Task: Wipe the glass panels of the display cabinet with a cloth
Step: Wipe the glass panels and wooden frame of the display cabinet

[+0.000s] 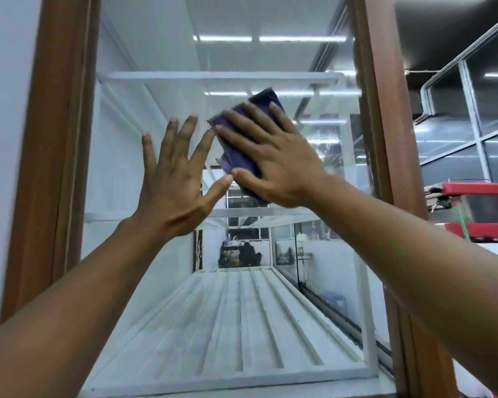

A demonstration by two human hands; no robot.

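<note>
Pressing a folded dark purple cloth (236, 152) flat on the glass panel (144, 96), upper half, midway between its side edges, with the right hand (273, 165) spread wide for even pressure. Bracing alongside with the left hand (173, 185), splayed, holding nothing, probably for balance.

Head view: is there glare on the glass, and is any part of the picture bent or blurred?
Head view: ceiling strip lights show as bright bars in the glass panel above the cloth; the brown frame posts lean inward from the wide lens; the right hand is sharp.
</note>
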